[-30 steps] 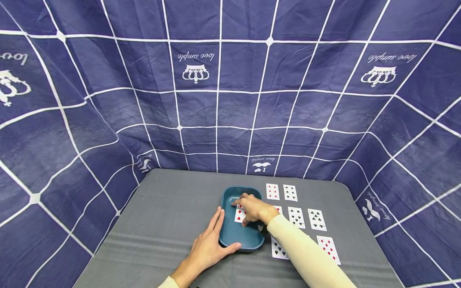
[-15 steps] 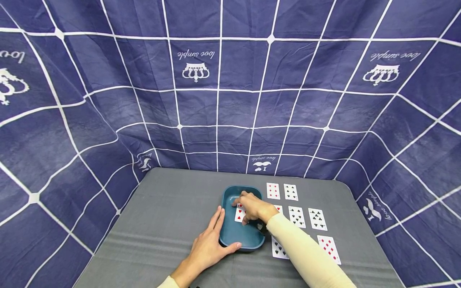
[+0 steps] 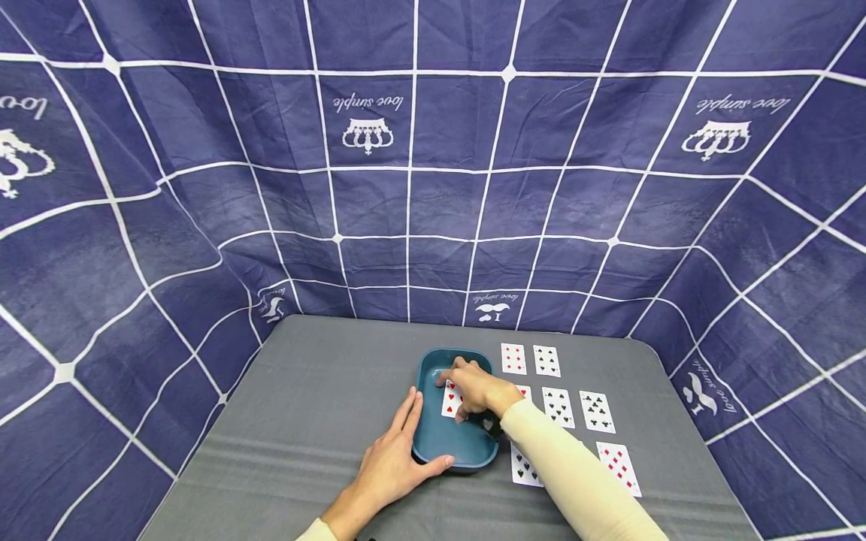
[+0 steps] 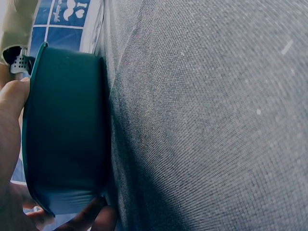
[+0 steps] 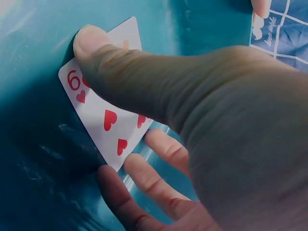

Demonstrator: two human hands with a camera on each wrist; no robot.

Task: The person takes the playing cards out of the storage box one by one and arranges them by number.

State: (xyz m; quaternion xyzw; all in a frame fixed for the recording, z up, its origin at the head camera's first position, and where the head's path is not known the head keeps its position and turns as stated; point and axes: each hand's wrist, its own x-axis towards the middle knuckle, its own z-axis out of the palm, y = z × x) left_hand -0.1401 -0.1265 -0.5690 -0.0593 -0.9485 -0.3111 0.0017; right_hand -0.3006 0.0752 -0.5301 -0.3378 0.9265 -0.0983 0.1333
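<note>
The blue-green tray (image 3: 455,451) stands on the grey tabletop. My left hand (image 3: 392,460) braces its near left corner, with straight fingers along the left wall and the thumb at the near rim. From the left wrist, the tray's outer wall (image 4: 65,130) shows beside the thumb. Reaching in from the right, my right hand (image 3: 479,392) pinches a hearts playing card (image 5: 109,120) low over the tray floor. Its thumb (image 5: 130,77) lies across one edge of the card, and the fingertips meet the opposite edge. The thumb hides part of the card's face.
Right of the tray lie several face-up cards in loose rows, among them a diamonds card (image 3: 513,359), a clubs card (image 3: 598,412) and another diamonds card (image 3: 618,469). The right sleeve (image 3: 575,473) covers some of them. A blue gridded cloth (image 3: 446,203) walls the table's back and sides.
</note>
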